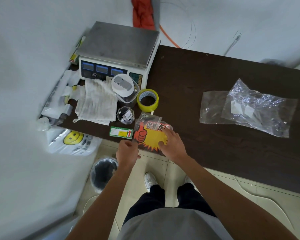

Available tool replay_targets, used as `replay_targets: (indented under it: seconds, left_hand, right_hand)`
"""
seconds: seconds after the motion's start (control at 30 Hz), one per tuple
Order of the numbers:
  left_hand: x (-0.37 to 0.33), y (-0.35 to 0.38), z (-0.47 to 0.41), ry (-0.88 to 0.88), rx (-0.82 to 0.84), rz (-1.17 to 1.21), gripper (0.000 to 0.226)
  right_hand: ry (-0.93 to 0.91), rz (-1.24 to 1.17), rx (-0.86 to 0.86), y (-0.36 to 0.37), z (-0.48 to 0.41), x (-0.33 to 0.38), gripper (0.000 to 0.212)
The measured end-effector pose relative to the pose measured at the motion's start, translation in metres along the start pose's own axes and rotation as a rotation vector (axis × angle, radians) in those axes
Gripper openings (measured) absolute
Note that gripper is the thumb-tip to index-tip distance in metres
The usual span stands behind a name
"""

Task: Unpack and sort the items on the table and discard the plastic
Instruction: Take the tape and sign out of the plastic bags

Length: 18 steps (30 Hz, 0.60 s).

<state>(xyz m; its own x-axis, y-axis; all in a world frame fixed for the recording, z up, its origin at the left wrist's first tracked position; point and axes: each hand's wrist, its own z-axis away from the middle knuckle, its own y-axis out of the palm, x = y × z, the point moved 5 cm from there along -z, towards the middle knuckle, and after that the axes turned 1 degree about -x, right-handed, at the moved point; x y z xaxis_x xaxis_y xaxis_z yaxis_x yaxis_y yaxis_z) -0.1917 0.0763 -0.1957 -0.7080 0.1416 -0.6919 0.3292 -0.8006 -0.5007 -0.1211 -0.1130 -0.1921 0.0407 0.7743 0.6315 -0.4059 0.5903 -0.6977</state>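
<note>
Bag stack (59, 101): white plastic bags are lying piled along the table's far left edge.
Smiley bag (73, 141): a white bag with a yellow face is hanging below that edge.
Bin (103, 172): a lined waste bin is standing on the floor, just under the left forearm.
Scale (118, 52): an electronic scale is sitting at the table's back left corner.
Cloth (97, 103): a white cloth is lying in front of the scale.
Jar (123, 89): a white-lidded jar is standing beside the cloth.
Cup (126, 115): a small clear cup is sitting just in front of the jar.
Label stack (121, 132): green labels are resting at the near edge.
Left hand (128, 151): its curled fingers are pinching the near-left corner of the sign pack.
Tape roll (147, 100): yellow tape is lying flat right of the jar.
Sign pack (151, 134): a yellow starburst sign in a clear sleeve is lying at the near edge, between both hands.
Right hand (173, 146): straight fingers are pressing flat on the sign.
Table (215, 153): a dark top is carrying everything.
Clear bags (246, 108): two crumpled clear bags are lying overlapped, well apart to the right.
</note>
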Motion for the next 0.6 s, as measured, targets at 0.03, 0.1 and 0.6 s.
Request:
replay_targets:
  seconds: [0.03, 0.1, 0.6]
  left_hand:
    - [-0.006, 0.002, 0.004, 0.031, 0.029, -0.016, 0.014]
    - [-0.021, 0.012, 0.009, 0.087, 0.113, 0.008, 0.012]
    - [-0.108, 0.096, 0.026, 0.335, 0.241, -0.092, 0.009]
  right_hand:
    - [0.001, -0.008, 0.002, -0.001, 0.0, -0.001, 0.062]
    - [0.0, -0.019, -0.004, -0.006, 0.001, -0.003, 0.061]
    - [-0.001, 0.014, -0.036, -0.094, -0.008, -0.044, 0.059]
